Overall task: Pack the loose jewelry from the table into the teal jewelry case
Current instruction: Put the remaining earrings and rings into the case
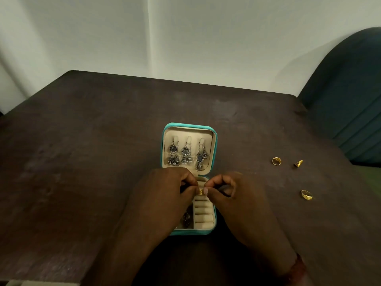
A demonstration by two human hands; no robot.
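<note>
Dark brown table (pixel 82 162) is seen w/ a white wall (pixel 185 38) at the far side & a teal chair (pixel 350 89) at the far right. The teal jewelry case (pixel 215 141) is laid open near the middle of the table, lid part far, base part near. Three silver earrings (pixel 186 153) are hung in a row inside the lid. Soft ring rolls (pixel 203 213) are seen in the right part of the base. Some dark jewelry (pixel 186 218) is seen in the left part; what kind can't be told.

Both hands are held over the far end of the base. A small gold ring (pixel 200 191) is pinched btwn the curled fingertips of the left hand (pixel 169 188) & the right hand (pixel 233 193), just above the ring rolls. Whether it touches the rolls can't be told.

3 more gold rings are seen on the table, right of the case & well apart from it: left loose ring (pixel 276 161) & right loose ring (pixel 298 163) side by side, near loose ring (pixel 306 195) closer in. A red band (pixel 296 269) is worn on the right wrist.
</note>
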